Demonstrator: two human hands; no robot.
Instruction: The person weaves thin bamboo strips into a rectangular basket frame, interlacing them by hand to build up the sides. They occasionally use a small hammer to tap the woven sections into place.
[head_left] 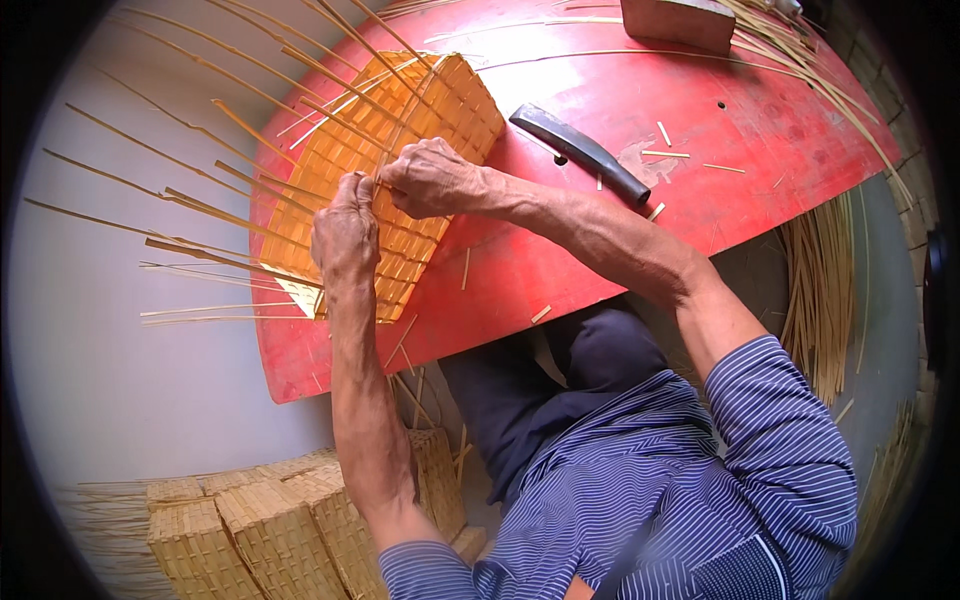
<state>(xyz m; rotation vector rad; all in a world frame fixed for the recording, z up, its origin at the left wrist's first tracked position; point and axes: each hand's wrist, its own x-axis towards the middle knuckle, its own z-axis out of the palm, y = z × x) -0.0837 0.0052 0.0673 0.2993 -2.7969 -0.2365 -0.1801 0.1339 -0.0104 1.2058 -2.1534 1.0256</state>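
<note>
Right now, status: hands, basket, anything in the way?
Left hand and right hand both pinching strips on the woven basket. Basket lies on its side on red table. Dark knife beside, clear.

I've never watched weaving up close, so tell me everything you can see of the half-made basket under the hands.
The woven basket looks like pale yellow bamboo strips, plaited tightly into a boxy shape. It lies tilted on its side on the red table. Many long unwoven strips fan out from its open end, past the table's edge. The left hand and right hand both press on its upper side, pinching strips.
</note>
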